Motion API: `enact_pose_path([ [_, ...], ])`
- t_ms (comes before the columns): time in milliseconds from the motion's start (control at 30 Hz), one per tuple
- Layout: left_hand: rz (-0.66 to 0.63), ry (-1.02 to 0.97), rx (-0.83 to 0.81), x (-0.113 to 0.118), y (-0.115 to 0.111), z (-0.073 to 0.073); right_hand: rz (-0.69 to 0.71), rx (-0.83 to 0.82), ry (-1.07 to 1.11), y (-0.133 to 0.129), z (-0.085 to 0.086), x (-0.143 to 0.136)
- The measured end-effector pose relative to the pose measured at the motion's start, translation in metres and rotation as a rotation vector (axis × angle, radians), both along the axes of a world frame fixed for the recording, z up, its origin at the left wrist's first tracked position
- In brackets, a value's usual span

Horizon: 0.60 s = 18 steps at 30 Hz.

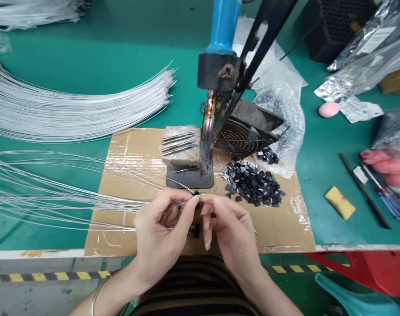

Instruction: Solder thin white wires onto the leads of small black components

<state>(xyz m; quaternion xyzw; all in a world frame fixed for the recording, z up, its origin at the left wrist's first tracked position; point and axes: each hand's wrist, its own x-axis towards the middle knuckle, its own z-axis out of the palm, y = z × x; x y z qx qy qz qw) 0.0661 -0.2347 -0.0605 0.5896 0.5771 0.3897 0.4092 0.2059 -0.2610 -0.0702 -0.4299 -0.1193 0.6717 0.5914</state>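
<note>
My left hand (163, 224) is closed in a pinch on the end of a thin white wire, just in front of the soldering iron. Its fingertips meet those of my right hand (231, 224), which is also pinched; whatever lies in that pinch is too small to make out. A small black piece (195, 193) shows right behind the fingertips. Several loose white wires (121, 201) run from the left toward my left hand. Between the hands, partly hidden, more black pieces (194, 230) lie on the cardboard (121, 175).
A blue-handled soldering iron (223, 26) hangs tip-down on a black bracket, beside a dusty fan (242, 136). Small black parts (252, 182) are heaped at right. Metal tips lie on a block (182, 160). A thick wire bundle (88, 114) and a yellow sponge (340, 202) flank the cardboard.
</note>
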Motion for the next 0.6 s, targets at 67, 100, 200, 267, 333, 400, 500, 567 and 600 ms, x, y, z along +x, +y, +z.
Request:
enact_pose_path([
  [67,0.013,-0.012,-0.024,-0.001,0.004,0.002,-0.028,0.043,-0.086,-0.003,0.000,0.018],
  [100,0.025,-0.022,-0.035,-0.002,0.005,0.002,-0.058,0.058,-0.154,-0.006,0.000,0.029],
  [200,0.053,-0.036,-0.051,-0.004,0.008,0.004,-0.117,0.096,-0.427,-0.017,-0.002,0.064],
  [267,0.053,-0.021,-0.047,-0.006,0.008,0.005,-0.092,0.099,-0.666,-0.026,-0.003,0.081],
  [333,0.041,0.001,-0.042,-0.007,0.008,0.004,-0.018,0.091,-0.911,-0.032,-0.005,0.089],
  [400,0.027,0.010,-0.044,-0.007,0.008,0.003,0.068,0.113,-1.101,-0.035,-0.007,0.090],
  [500,0.018,0.028,-0.037,-0.006,0.008,0.002,0.145,0.205,-1.285,-0.033,-0.012,0.083],
  [567,0.020,0.043,-0.021,-0.006,0.008,0.002,0.157,0.233,-1.386,-0.029,-0.015,0.078],
  [600,0.021,0.048,-0.015,-0.006,0.008,0.002,0.153,0.231,-1.426,-0.027,-0.017,0.076],
])
